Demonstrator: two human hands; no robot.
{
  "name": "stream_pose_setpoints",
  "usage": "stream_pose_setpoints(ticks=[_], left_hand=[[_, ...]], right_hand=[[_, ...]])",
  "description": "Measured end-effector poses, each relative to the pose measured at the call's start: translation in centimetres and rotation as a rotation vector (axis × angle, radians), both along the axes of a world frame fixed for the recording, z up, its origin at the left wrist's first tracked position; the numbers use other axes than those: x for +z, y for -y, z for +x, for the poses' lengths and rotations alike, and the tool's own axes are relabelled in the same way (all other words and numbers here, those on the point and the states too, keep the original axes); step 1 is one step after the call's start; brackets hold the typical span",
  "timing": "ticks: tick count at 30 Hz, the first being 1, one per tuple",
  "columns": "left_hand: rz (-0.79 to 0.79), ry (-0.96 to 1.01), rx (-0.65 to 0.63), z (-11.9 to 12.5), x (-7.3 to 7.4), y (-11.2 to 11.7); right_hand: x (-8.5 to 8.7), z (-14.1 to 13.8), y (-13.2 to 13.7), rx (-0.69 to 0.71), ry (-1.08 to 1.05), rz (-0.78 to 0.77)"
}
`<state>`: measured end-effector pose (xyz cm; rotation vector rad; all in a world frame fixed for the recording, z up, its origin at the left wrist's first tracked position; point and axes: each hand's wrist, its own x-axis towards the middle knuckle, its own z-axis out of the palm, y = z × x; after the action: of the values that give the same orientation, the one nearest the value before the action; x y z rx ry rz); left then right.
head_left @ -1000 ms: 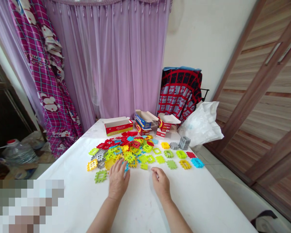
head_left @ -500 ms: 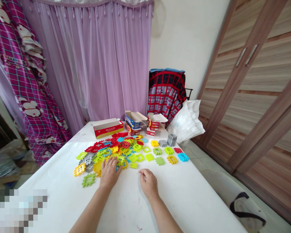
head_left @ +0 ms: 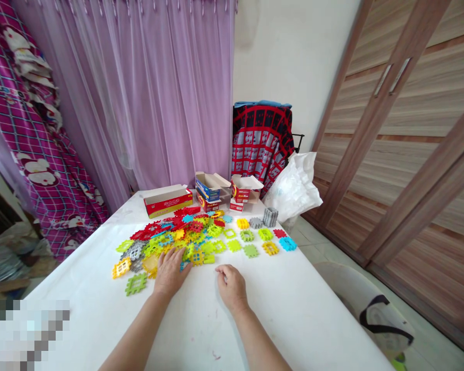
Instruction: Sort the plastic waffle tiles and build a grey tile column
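Left hand (head_left: 170, 273) spread wide on the plastic tiles (head_left: 193, 242) mid-frame — right hand (head_left: 232, 287) curled on the table (head_left: 294, 309), empty as far as I can tell.

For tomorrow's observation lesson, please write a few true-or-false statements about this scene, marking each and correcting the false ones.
1. The left hand touches the heap of interlocking plastic pieces. True.
2. The right hand grips a piece. False: it lies on the white table cover, apart from the pieces, with no piece showing in it.
3. A column of grey pieces stands upright near the white plastic bag. True.
4. The red cardboard box is closed. False: it lies open.
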<state>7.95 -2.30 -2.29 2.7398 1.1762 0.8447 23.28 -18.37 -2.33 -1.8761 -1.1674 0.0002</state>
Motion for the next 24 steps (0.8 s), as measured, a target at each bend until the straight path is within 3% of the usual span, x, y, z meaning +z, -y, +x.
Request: stream_pose_setpoints(ticks=[10, 18, 21, 24], left_hand=[[0.013, -0.046, -0.076, -0.1, 1.4, 0.8], [0.041, -0.035, -0.079, 0.0, 1.1, 1.0], [0.044, -0.024, -0.091, -0.2, 0.8, 0.9], [0.038, -0.008, -0.091, -0.2, 0.6, 0.7]], right_hand=[[0.3, -0.1, 0.3, 0.022, 0.008, -0.029], [-0.3, 0.2, 0.2, 0.019, -0.025, -0.017], [0.9, 2.2, -0.1, -0.044, 0.06, -0.011], [3.7, 5.7, -1.2, -0.139, 0.213, -0.112]])
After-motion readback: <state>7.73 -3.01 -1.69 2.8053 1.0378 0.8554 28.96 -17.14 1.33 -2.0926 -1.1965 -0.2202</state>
